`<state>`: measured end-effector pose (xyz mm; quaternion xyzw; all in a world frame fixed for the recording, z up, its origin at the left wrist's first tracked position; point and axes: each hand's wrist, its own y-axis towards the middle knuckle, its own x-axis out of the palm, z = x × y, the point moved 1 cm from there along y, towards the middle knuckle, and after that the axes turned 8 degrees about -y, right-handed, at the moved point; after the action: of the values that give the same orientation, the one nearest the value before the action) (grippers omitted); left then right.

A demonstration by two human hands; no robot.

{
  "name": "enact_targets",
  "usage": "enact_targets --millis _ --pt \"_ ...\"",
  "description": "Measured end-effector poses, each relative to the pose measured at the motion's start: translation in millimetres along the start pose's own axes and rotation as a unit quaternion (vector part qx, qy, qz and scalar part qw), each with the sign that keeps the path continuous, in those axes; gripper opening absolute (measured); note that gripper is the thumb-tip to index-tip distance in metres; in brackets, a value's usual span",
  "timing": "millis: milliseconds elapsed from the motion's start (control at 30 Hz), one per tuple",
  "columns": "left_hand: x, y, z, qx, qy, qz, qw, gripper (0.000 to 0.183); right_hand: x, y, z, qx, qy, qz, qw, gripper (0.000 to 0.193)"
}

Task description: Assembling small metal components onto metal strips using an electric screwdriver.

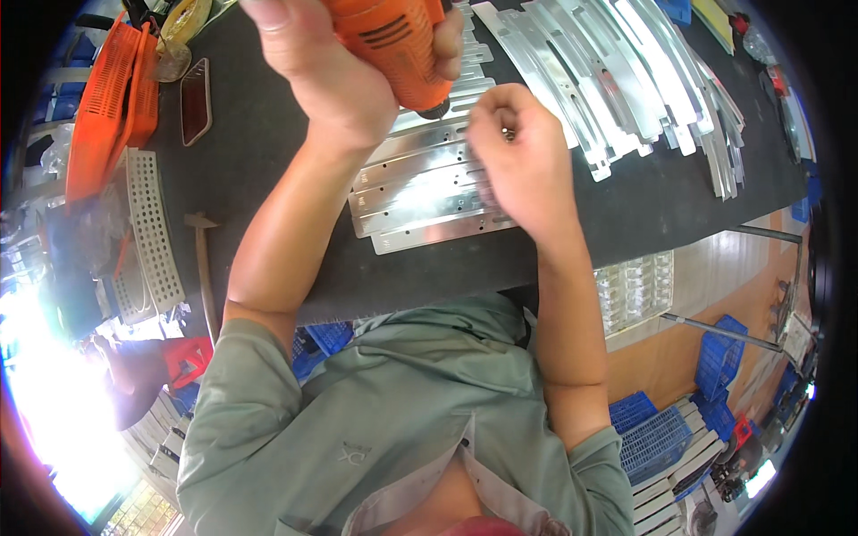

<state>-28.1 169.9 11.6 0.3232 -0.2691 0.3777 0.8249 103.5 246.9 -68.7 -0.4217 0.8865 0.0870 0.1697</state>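
Note:
My left hand [344, 94] is wrapped round an orange power drill [393, 45]. The drill's dark tip [437, 111] points down at a row of flat silver metal strips [420, 201] with small holes, laid side by side on the dark bench top. Just right of the tip, my right hand [527, 156] is closed, thumb and fingers curled together over the strips. A tiny shiny bit shows between its fingers, too small to name. The hand partly covers the right ends of the strips.
More silver metal strips [599, 80] lie fanned out at the far right of the bench [295, 259]. On the left are a hammer [203, 223], a phone-like dark slab [196, 103], orange baskets [112, 107] and a perforated pale tray [152, 214]. Blue crates [657, 442] stand below right.

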Motion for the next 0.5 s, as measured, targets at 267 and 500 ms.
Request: enact_targets --millis 267,500 --pt "-11 1 -11 -0.031 -0.042 -0.050 0.997 0.102 -21 1 15 0.140 0.478 -0.112 0.860 0.008" --pt "6 7 -4 -0.004 -0.022 -0.109 0.994 0.099 -24 5 11 0.118 0.529 -0.138 0.829 0.016"
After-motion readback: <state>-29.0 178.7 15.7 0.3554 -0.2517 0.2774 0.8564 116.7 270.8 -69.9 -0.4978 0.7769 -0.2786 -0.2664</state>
